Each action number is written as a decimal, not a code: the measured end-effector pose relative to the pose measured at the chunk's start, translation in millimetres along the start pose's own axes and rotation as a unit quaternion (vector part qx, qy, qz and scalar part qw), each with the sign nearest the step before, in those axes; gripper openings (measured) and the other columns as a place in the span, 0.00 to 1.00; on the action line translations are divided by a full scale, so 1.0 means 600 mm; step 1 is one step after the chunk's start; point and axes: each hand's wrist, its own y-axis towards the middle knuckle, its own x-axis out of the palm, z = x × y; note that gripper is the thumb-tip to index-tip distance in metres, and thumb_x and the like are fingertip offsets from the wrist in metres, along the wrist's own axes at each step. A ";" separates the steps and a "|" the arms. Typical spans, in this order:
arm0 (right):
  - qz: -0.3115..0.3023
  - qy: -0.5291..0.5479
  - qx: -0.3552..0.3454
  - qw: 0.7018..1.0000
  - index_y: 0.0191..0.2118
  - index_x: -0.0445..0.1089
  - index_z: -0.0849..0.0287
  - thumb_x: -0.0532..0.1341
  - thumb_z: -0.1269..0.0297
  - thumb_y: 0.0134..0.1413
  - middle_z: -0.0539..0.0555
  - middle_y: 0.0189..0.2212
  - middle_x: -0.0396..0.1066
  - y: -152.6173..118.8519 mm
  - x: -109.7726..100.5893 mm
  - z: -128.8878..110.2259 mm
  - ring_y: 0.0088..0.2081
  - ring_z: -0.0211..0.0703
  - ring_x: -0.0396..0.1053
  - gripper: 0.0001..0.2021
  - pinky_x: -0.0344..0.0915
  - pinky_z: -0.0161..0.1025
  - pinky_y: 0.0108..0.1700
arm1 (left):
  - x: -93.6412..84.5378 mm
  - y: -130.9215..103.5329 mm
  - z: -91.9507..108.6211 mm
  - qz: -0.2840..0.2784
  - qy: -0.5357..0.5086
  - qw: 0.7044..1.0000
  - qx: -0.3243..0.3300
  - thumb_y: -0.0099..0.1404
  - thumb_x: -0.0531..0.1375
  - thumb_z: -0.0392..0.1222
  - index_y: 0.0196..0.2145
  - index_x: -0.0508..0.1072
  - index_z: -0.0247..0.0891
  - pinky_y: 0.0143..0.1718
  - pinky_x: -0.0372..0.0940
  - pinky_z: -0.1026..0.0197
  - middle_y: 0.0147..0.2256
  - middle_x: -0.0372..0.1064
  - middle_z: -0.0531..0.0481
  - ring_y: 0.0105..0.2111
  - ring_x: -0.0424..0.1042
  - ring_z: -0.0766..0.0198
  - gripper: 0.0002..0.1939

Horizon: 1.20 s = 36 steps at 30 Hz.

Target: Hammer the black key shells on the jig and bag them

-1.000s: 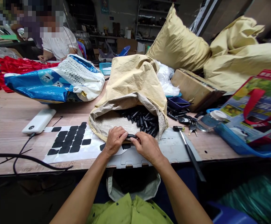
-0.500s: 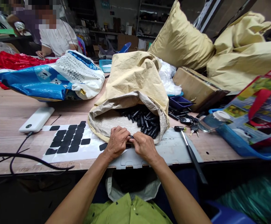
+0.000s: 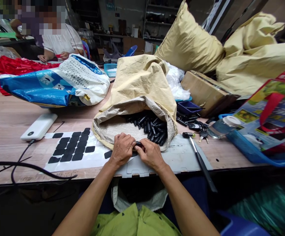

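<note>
Between my two hands is a small black piece [image 3: 138, 144], pinched from both sides by the fingertips. My left hand [image 3: 122, 149] and my right hand [image 3: 151, 152] are closed on it, just in front of the mouth of a beige sack [image 3: 142, 77]. Inside the sack's opening lies a pile of black parts [image 3: 154, 129]. A grey board [image 3: 176, 160] is under my hands. To the left, a white sheet [image 3: 90, 162] carries rows of black rounded patches [image 3: 69, 150].
Right of the sack are a hammer [image 3: 198, 159], keys [image 3: 203, 136], a jar [image 3: 224, 127] and a blue basket [image 3: 250, 150]. A white power bank [image 3: 38, 126] with a cable and a blue-white bag [image 3: 59, 82] lie left. Another person [image 3: 61, 42] sits across the table.
My hands have moved slightly apart, and more of the black piece shows between them. Across the table, the other person's second hand has come into view, with something red at the fingers.
</note>
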 end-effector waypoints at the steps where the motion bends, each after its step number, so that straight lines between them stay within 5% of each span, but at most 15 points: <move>1: 0.001 0.003 0.000 1.000 0.33 0.65 0.56 0.60 0.61 0.64 0.51 0.33 0.71 -0.001 0.000 0.000 0.35 0.41 0.66 0.08 0.58 0.35 0.39 | -0.001 0.000 0.000 -0.001 -0.003 1.000 0.002 0.74 0.50 0.44 0.35 0.73 0.42 0.49 0.51 0.47 0.35 0.72 0.48 0.42 0.63 0.53 0.14; 9: 0.033 0.059 -0.009 0.998 0.36 0.68 0.56 0.62 0.62 0.62 0.50 0.31 0.68 -0.002 0.004 0.005 0.34 0.41 0.65 0.05 0.59 0.36 0.39 | -0.008 -0.002 0.000 0.003 -0.028 0.999 0.018 0.77 0.48 0.44 0.34 0.74 0.40 0.50 0.51 0.49 0.33 0.72 0.49 0.40 0.64 0.56 0.18; 20: 0.062 0.129 0.000 0.990 0.45 0.71 0.57 0.62 0.65 0.61 0.52 0.34 0.70 0.000 0.007 0.015 0.35 0.42 0.67 0.08 0.63 0.37 0.41 | -0.004 -0.005 -0.008 0.048 -0.082 0.995 -0.007 0.71 0.57 0.43 0.43 0.77 0.43 0.49 0.52 0.50 0.38 0.74 0.49 0.43 0.64 0.54 0.09; 36: 0.065 0.013 0.008 0.998 0.33 0.66 0.56 0.56 0.63 0.68 0.53 0.32 0.71 0.003 0.021 0.011 0.34 0.43 0.68 0.10 0.58 0.37 0.38 | 0.006 -0.001 -0.006 0.030 0.014 0.999 0.006 0.69 0.56 0.38 0.43 0.76 0.42 0.50 0.52 0.46 0.40 0.73 0.47 0.44 0.64 0.51 0.09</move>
